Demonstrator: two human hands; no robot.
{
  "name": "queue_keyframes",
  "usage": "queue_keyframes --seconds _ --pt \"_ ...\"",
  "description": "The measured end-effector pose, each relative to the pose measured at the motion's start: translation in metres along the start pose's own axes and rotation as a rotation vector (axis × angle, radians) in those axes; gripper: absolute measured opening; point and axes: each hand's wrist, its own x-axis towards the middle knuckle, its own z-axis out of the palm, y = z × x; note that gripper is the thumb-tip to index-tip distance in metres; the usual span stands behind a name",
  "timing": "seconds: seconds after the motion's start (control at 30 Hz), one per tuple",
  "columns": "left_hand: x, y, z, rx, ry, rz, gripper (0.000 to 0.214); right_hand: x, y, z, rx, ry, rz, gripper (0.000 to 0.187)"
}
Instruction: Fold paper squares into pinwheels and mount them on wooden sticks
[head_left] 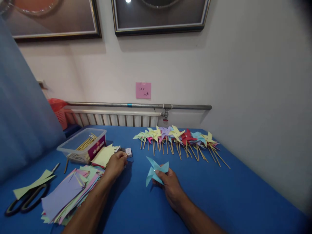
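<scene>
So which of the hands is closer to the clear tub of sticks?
Left. The left hand lies just right of the tub, by a small box; the right hand is farther right, holding a blue pinwheel.

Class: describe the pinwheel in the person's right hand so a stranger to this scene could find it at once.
On the blue table, look just in front of the row of finished pinwheels near the wall. There the right hand holds a light blue pinwheel. Unlike the others, it shows no stick.
</scene>
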Motion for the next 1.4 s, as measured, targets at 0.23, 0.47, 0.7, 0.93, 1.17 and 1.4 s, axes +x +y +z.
queue_keyframes --seconds 0.23,0.47,0.7,0.93,1.17,1.4 --pt "-0.019 0.009 0.013 0.065 -0.3 -0.052 0.009 0.001 -0.001 0.001 -0.003 0.008 -0.006 0.041" --pt "-0.027 0.005 0.026 0.158 -0.427 0.022 0.004 0.006 0.006 -0.006 -0.052 -0.023 -0.022 0.042" --pt "-0.037 0.007 0.032 0.238 -0.507 0.151 0.01 0.022 0.026 -0.015 -0.076 -0.037 -0.06 0.047" --pt "-0.048 0.007 0.047 0.053 -0.587 0.074 0.011 0.027 0.033 -0.018 -0.079 -0.041 -0.076 0.051" --pt "-0.045 0.002 0.052 -0.027 -0.524 0.052 0.009 0.025 0.031 -0.017 -0.078 -0.006 -0.06 0.05" --pt "-0.048 0.009 0.051 -0.169 -0.579 0.061 0.015 0.021 0.023 -0.014 -0.11 -0.009 -0.038 0.052"
